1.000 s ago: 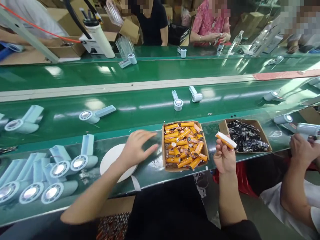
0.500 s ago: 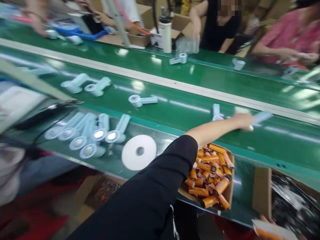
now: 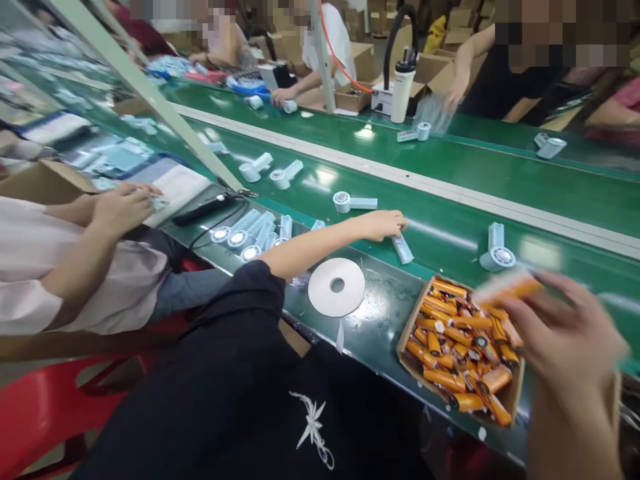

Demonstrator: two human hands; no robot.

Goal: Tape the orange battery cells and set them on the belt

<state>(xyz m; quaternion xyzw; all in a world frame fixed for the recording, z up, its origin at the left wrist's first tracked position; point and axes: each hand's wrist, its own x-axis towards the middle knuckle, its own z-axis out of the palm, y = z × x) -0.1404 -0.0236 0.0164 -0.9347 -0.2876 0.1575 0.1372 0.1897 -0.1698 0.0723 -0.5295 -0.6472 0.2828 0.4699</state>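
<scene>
My left hand (image 3: 387, 225) reaches over the near edge of the green belt, its fingers closed around the head end of a light blue handheld fan (image 3: 403, 249). The fan's handle sticks out below my fingers, while its head is hidden. My right hand (image 3: 565, 327), blurred, pinches an orange battery (image 3: 523, 288) with a white patch along its side. Below that hand stands a cardboard box (image 3: 410, 333) full of orange batteries (image 3: 457, 360). A flat roll of white tape (image 3: 325, 290) lies between my left forearm and the box, its loose end hanging down.
Several light blue fans (image 3: 250, 253) lie on the near ledge behind my left forearm. Others, including one fan (image 3: 500, 257), lie along the green belt (image 3: 440, 220). A slanted metal post (image 3: 165, 113) rises at left. Co-workers sit at left (image 3: 120, 213) and across the belt.
My left hand has moved from far right on the belt back to the left, still with a light blue fan. My right hand has risen from the lower right with the orange battery. The view has shifted.
</scene>
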